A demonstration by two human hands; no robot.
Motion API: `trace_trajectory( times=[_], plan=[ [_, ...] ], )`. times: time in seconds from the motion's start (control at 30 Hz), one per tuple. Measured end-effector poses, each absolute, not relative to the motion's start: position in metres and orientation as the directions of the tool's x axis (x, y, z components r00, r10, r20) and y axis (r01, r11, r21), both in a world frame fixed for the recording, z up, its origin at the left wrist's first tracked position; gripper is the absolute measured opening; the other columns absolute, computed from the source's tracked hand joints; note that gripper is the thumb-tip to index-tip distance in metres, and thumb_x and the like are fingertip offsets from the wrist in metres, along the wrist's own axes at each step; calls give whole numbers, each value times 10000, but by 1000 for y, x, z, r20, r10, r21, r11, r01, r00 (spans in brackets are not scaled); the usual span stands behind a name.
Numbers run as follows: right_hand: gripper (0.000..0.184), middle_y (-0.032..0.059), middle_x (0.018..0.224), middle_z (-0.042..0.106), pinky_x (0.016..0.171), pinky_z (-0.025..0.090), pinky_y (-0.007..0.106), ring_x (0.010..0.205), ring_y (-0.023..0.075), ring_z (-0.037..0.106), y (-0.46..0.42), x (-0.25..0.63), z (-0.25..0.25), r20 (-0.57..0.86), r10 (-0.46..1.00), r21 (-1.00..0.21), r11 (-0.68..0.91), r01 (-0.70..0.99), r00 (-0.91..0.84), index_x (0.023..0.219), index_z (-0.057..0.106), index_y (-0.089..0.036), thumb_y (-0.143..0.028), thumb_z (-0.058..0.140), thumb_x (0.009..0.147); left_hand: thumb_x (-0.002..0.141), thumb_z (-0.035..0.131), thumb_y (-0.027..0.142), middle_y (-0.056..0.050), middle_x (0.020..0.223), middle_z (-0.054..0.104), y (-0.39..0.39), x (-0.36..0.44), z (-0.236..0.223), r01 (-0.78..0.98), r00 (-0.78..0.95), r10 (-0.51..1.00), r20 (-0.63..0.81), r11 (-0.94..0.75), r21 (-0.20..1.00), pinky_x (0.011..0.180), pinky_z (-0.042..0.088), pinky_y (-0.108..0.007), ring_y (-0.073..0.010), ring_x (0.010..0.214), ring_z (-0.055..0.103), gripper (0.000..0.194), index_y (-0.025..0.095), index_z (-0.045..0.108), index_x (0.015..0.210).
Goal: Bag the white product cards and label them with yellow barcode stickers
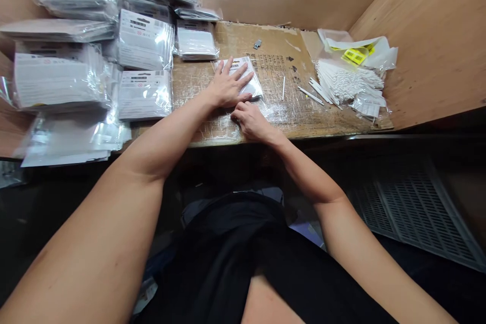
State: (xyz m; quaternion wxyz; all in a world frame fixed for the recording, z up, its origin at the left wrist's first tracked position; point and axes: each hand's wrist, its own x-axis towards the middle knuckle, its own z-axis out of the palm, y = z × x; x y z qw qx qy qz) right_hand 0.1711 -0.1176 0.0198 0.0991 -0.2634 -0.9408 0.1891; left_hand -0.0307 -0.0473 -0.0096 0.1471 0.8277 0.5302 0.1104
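We identify the flat packet [255,87] near the upper centre of the frame, lying on the cardboard-covered bench [273,117]. The packet has a clear glossy wrapper and a white printed face, partly hidden by the left hand [228,86]. We observe that hand palm down on the packet, its fingers spread apart. The right hand [251,119] is located just below, at the packet's lower edge, with its fingers curled together; we cannot tell whether it pinches anything (the fingertips are turned under and hidden from the camera). The two hands are close beside each other.

Above the packet, we note a small grey piece [257,44] resting on the cardboard. To the right of the packet, we locate a single white stick [283,88], set nearly vertical in the frame. Farther right are several loose sticks [311,95], followed by a dense pile of white sticks [339,81] near a clear plastic bag [388,54]. A yellow label [355,55] shows at the top of this pile.

At the upper left of the frame, we find stacks of wrapped packets [144,43], some blurred. Below the bench, at the lower right, we see a grey slatted panel [413,207].
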Motion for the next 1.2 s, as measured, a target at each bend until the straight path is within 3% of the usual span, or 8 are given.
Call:
trace_trajectory(
  times=[0.2, 0.47, 0.6, 0.67, 0.8, 1.0, 1.07, 1.2],
  plan=[
    [239, 122, 1051, 629, 880, 409, 397, 957, 248, 517, -126, 188, 21, 125, 482, -505, 784, 362, -867, 1066, 750, -142, -135, 516, 1020, 1022, 475, 730, -56, 1775, 121, -58, -28, -7, 845, 396, 914, 89, -400, 355, 1253, -203, -652, -493, 1594, -122, 849, 261, 321, 1713],
    [247, 181, 1127, 619, 950, 351, 466, 1081, 317, 482, -120, 167, 17, 90, 472, -350, 839, 416, -877, 1013, 644, -131, -242, 436, 1086, 999, 509, 684, -48, 1773, 140, -58, -26, 0, 880, 376, 926, 38, -370, 300, 1287, -136, -645, -477, 1605, -70, 849, 254, 335, 1711],
    [236, 147, 1089, 624, 979, 350, 430, 1042, 268, 526, -130, 184, 22, 202, 521, -516, 777, 362, -830, 1060, 604, -137, -208, 381, 1094, 1005, 484, 697, -46, 1778, 110, -54, -27, 0, 873, 379, 925, 8, -360, 329, 1274, -172, -635, -481, 1601, -95, 859, 260, 300, 1722],
    [186, 142, 1114, 629, 990, 339, 431, 1093, 274, 536, -128, 188, 26, 226, 561, -527, 758, 385, -796, 1063, 629, -142, -208, 456, 1067, 1009, 484, 706, -46, 1779, 101, -53, -28, 0, 870, 382, 924, -4, -358, 340, 1269, -190, -627, -481, 1599, -113, 862, 270, 285, 1726],
    [135, 155, 1194, 628, 1007, 310, 471, 1226, 329, 485, -112, 179, 27, 122, 479, -399, 825, 399, -869, 1049, 681, -153, -224, 572, 1017, 1025, 480, 719, -57, 1777, 115, -53, -27, 2, 888, 361, 932, -27, -334, 315, 1278, -175, -613, -468, 1606, -104, 852, 271, 290, 1724],
    [224, 175, 1164, 607, 971, 345, 489, 1088, 304, 480, -99, 156, 24, -15, 369, -221, 905, 363, -929, 999, 600, -145, -221, 405, 1078, 1010, 509, 669, -55, 1769, 158, -54, -25, 3, 902, 348, 937, -7, -333, 274, 1301, -93, -640, -455, 1618, -35, 817, 277, 344, 1708],
    [206, 174, 1140, 601, 979, 364, 485, 1049, 286, 484, -105, 166, 31, 22, 370, -294, 890, 348, -929, 1004, 558, -152, -212, 375, 1075, 1003, 511, 672, -61, 1767, 167, -54, -25, 5, 897, 352, 936, 6, -339, 285, 1300, -84, -651, -463, 1616, -26, 826, 266, 352, 1705],
    [242, 109, 991, 615, 926, 462, 420, 902, 227, 535, -153, 236, 45, 129, 528, -702, 646, 298, -840, 1021, 508, -194, -345, 347, 1121, 992, 525, 678, -64, 1769, 158, -61, -27, 12, 874, 377, 926, -20, -349, 338, 1294, -98, -658, -477, 1611, -41, 846, 262, 348, 1707]
  ],
)
